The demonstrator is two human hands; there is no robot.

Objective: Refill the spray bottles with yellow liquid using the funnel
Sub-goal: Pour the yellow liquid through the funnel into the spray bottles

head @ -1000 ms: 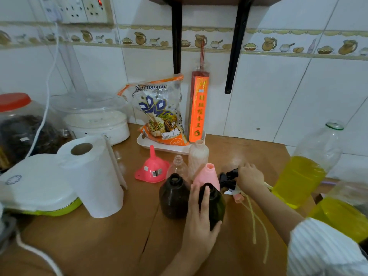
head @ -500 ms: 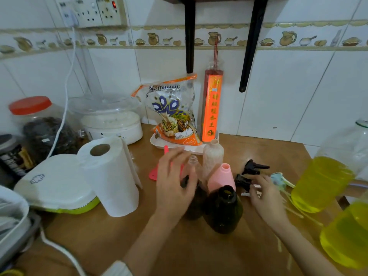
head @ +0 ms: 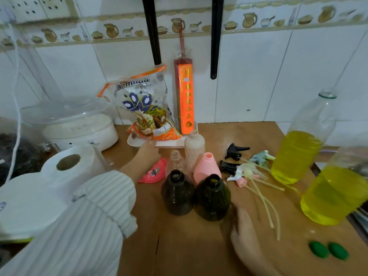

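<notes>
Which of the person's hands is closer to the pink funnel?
Left. The left hand reaches over the pink funnel, seemingly touching it; the right hand lies beside the dark bottles, well away.

A paper roll [head: 69, 166] stands at left of the tabletop [head: 189, 246]; behind it a lidded white pot [head: 79, 126], perhaps a steamer; centre back, a snack bag [head: 145, 110] on a white tray [head: 171, 144].

Glossy dark plastic bottles [head: 177, 193] stand on a matt wooden table [head: 189, 246] beside a soft paper roll [head: 69, 166].
</notes>
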